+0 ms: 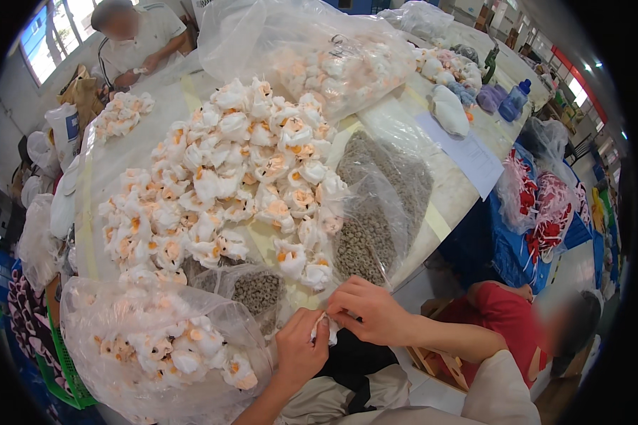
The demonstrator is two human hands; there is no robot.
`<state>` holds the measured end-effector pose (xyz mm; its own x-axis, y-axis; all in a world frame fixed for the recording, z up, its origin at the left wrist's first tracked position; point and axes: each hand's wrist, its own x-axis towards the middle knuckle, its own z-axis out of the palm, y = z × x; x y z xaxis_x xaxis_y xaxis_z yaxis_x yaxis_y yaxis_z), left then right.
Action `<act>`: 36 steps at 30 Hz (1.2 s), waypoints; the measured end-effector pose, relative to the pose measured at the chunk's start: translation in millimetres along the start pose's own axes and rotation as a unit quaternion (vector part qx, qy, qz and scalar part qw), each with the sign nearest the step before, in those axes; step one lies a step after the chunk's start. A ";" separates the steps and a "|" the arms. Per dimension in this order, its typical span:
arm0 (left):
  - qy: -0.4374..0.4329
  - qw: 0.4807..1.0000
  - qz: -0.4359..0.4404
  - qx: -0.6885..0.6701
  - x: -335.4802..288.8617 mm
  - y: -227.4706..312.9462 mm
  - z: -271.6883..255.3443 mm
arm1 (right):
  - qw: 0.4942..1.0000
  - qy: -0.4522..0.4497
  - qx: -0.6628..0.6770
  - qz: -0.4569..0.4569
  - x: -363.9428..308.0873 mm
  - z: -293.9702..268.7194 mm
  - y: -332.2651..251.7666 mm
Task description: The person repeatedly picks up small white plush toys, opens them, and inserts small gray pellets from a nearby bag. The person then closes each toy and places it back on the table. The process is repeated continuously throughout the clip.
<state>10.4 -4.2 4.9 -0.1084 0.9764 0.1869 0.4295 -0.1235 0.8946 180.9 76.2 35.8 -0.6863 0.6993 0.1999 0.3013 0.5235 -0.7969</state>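
Close to my body, at the table's near edge, my left hand [303, 347] is closed round a small white plush piece [324, 329], mostly covered by the fingers. My right hand [367, 310] meets it from the right, thumb and fingers pinched together at the piece's upper edge. What lies between those fingertips is too small to make out. Just beyond my hands are an open clear bag of grey-brown granules [257, 290] and a large pile of white and peach plush pieces [227, 159]. Left of my left hand lies a clear bag of similar plush pieces [166, 340].
A larger clear bag of grey-brown granules [365, 244] lies beyond my right hand. Farther back are a full plastic bag [312, 60], a paper sheet [468, 152] and a blue bottle [514, 101]. One person [138, 42] sits at the far left, another [500, 319] close on my right.
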 end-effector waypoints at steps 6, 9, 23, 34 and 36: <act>-0.009 1.000 0.007 0.019 0.0 -0.4 1.4 | 1.000 -0.017 -0.014 -0.022 1.7 2.6 3.8; -0.030 0.999 -0.016 0.042 1.1 4.1 -0.5 | 0.999 -0.021 -0.020 -0.025 2.2 5.3 4.3; 0.143 0.981 0.126 0.044 -35.9 59.2 -81.9 | 0.978 0.102 -0.156 -0.097 65.5 -23.5 -37.0; 0.142 0.872 0.009 0.468 -46.0 11.7 -166.9 | 0.936 0.130 -0.314 -0.086 147.8 -0.8 22.5; 0.160 0.883 0.004 0.442 -47.8 20.9 -166.6 | 0.962 0.125 -0.231 -0.077 130.9 -5.8 -8.1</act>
<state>-124.8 -83.0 82.3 -0.2889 0.8582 0.4243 0.9477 0.1937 0.2536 92.5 166.3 71.7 -0.5823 0.6619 0.4721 0.5111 0.7496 -0.4205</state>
